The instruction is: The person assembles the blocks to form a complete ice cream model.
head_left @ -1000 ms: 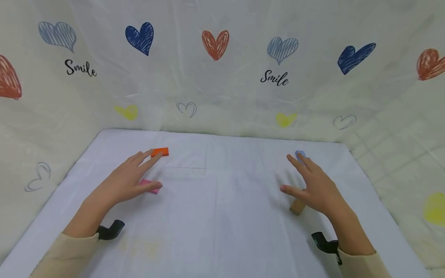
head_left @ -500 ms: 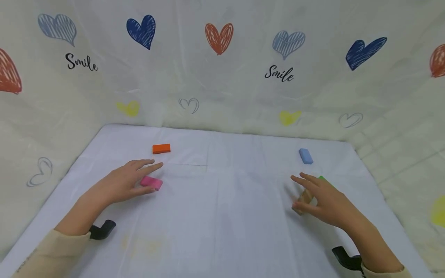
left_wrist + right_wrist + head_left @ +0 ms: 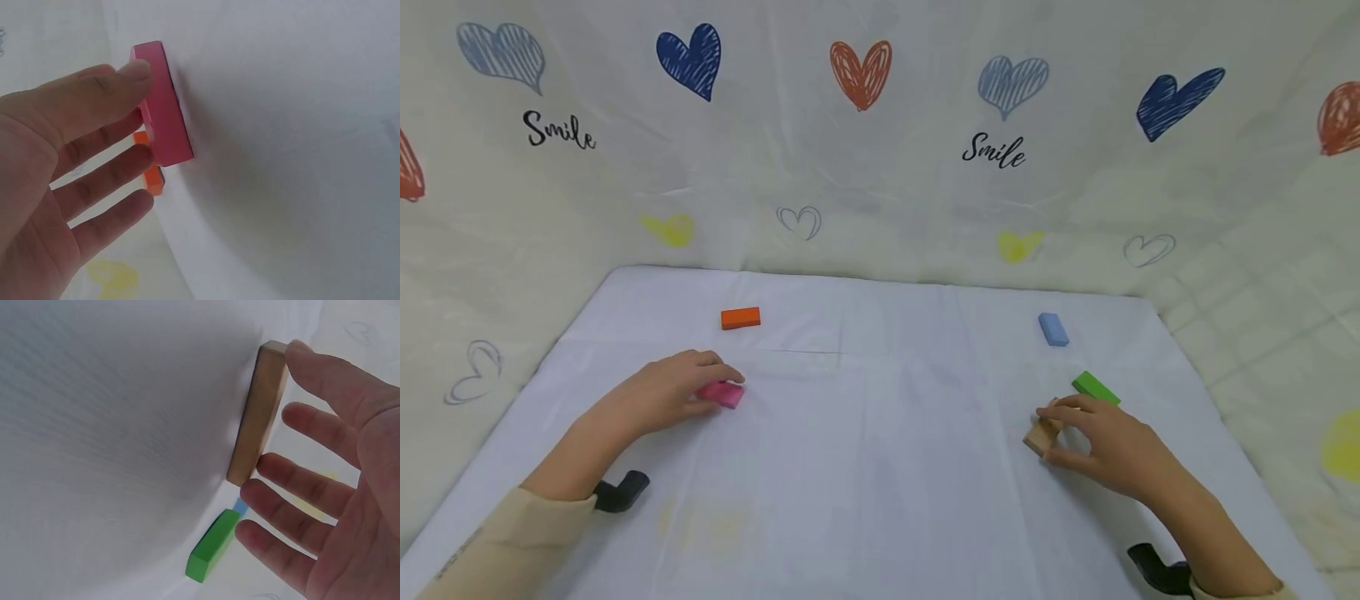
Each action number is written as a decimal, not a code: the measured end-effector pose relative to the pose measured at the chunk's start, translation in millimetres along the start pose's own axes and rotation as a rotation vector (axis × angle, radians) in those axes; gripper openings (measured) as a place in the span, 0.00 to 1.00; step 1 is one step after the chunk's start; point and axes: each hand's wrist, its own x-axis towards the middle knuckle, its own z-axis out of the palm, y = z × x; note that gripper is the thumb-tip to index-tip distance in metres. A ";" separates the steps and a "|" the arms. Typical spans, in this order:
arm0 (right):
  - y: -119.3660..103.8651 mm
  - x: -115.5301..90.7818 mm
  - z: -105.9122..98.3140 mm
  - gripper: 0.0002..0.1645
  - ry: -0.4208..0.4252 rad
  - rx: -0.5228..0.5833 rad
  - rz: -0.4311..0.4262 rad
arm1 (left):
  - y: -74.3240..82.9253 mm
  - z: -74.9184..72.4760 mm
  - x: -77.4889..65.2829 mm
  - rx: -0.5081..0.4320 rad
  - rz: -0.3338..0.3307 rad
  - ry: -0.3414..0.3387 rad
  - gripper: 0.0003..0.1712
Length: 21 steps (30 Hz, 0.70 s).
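Note:
A pink block (image 3: 727, 395) lies on the white table at left, with my left hand (image 3: 670, 390) around it. In the left wrist view the thumb overlaps the pink block (image 3: 167, 122) and the loosely bent fingers reach its near edge; a firm pinch is not visible. On the right, a wooden block (image 3: 1040, 437) lies under my right hand (image 3: 1112, 450). The right wrist view has the thumb by the top end of this wooden block (image 3: 259, 415), other fingers spread alongside. Just beyond that hand is a green block (image 3: 1094, 387), partly covered by it.
An orange block (image 3: 741, 318) lies farther back at left. A blue block (image 3: 1053, 330) lies farther back at right. The white table cover (image 3: 880, 467) spans between the hands, backed by a heart-printed curtain (image 3: 910, 208).
Both hands have come back toward me and lowered, the left to the pink block, the right to the wooden block. The orange, blue and green blocks are now more exposed. Fingers have drawn in.

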 end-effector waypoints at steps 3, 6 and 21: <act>0.6 0.6 1.7 0.31 -0.002 0.006 0.003 | 0.6 0.8 1.8 0.001 0.015 0.001 0.21; -0.7 2.6 3.1 0.28 -0.003 0.021 -0.011 | 0.8 1.1 2.5 -0.005 0.012 -0.005 0.20; -5.6 13.3 3.7 0.37 0.062 0.040 0.012 | -3.8 8.4 9.5 -0.003 0.032 -0.005 0.19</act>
